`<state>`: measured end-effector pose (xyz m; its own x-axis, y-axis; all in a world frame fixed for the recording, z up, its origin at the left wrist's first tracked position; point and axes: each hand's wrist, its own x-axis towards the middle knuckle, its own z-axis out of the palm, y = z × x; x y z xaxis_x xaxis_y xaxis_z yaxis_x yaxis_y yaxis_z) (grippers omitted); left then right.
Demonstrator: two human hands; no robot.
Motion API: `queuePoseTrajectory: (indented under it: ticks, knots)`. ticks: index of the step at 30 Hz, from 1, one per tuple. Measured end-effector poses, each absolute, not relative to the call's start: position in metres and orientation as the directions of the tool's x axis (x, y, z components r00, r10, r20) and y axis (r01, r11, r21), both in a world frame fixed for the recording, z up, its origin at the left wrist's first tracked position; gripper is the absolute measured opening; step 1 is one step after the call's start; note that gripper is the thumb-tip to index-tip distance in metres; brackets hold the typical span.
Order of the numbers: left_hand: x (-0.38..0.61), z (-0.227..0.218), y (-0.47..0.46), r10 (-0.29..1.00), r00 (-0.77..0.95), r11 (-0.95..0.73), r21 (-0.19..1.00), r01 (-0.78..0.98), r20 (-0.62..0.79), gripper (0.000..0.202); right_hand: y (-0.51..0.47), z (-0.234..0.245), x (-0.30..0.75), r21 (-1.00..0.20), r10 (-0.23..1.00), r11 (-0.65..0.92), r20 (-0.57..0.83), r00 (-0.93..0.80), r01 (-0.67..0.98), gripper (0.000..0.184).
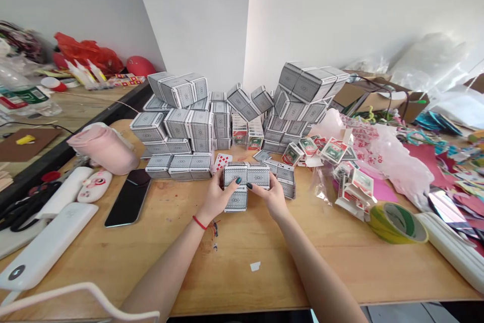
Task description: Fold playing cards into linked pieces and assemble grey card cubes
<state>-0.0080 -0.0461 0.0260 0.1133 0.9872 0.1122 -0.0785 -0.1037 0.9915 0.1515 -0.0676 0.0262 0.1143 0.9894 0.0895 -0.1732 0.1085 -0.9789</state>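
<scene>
My left hand point(220, 196) and my right hand point(273, 196) close from both sides on a grey-patterned block made of playing cards point(247, 176), thumbs across its near face. Below its left half is another card block point(236, 200); whether the two are joined I cannot tell. Just right of my right hand lies a further card block point(286, 176). A loose playing card point(222, 162), red diamonds showing, lies behind my left hand. Stacked card blocks rise at the back left point(189, 124) and back right point(302, 93).
Opened card boxes point(336, 150) and clear plastic bags point(393, 156) spread to the right. A roll of yellow tape point(397, 223) lies nearer the front. On the left are a black phone point(128, 198), a pink rolled pouch point(104, 147) and a white elongated device point(49, 245). A paper scrap point(255, 266) lies in front.
</scene>
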Motion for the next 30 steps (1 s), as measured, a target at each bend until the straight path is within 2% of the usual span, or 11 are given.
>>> queuePoseTrajectory:
  ticks: [5, 7, 14, 17, 22, 26, 30]
  knots:
    - [-0.009, 0.023, -0.043, 0.997, 0.082, 0.021, 0.985, -0.173, -0.007, 0.043, -0.063, 0.026, 0.160, -0.925, 1.000, -0.002, 0.001, -0.009, -0.380, 0.038]
    - [-0.011, 0.023, -0.042, 0.995, 0.096, 0.061, 0.976, -0.207, -0.042, 0.042, -0.062, 0.025, 0.163, -0.911, 0.999, -0.036, -0.031, -0.017, -0.412, 0.039]
    - [-0.014, 0.028, -0.044, 0.974, 0.227, 0.052, 0.989, -0.136, -0.020, 0.049, -0.060, 0.017, 0.157, -0.896, 0.992, 0.008, -0.051, 0.120, -0.445, 0.042]
    - [-0.010, 0.028, -0.046, 0.985, 0.174, 0.041, 0.986, -0.160, -0.012, 0.052, -0.061, 0.011, 0.148, -0.862, 0.994, 0.016, -0.043, 0.103, -0.507, 0.043]
    - [-0.002, 0.023, -0.048, 0.996, 0.094, 0.031, 0.976, -0.216, -0.011, 0.045, -0.067, 0.012, 0.138, -0.892, 0.997, -0.007, -0.040, 0.064, -0.451, 0.053]
    - [0.001, 0.024, -0.050, 0.997, 0.072, -0.025, 0.981, -0.191, 0.039, 0.047, -0.070, 0.020, 0.138, -0.907, 1.000, 0.019, 0.013, 0.017, -0.421, 0.055]
    - [0.000, 0.028, -0.051, 0.992, 0.109, -0.038, 0.986, -0.165, 0.057, 0.049, -0.070, 0.023, 0.139, -0.908, 0.997, 0.047, 0.017, 0.077, -0.415, 0.056]
